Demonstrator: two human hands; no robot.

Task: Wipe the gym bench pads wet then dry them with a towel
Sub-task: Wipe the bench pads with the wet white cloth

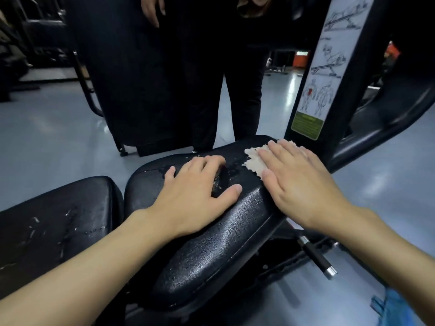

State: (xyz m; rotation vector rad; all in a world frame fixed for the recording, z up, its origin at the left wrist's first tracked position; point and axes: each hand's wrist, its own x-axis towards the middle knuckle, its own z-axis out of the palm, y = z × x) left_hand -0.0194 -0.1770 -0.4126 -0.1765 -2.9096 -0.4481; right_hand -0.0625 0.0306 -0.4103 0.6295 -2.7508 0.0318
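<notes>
R hand (299, 182) flat pressing cloth (255, 161) on pad (226, 236), L hand (200, 184) flat, empty, placard (329, 67) text unreadable

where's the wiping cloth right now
In the head view, the pale cloth lies flat under the right hand at the far right end of the black bench pad, below the instruction placard.

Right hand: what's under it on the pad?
A pale, ragged cloth lies flat under the right hand, on the far end of the black bench pad. Only its frayed left edge shows; the rest, and the pad beneath, is covered.
</notes>
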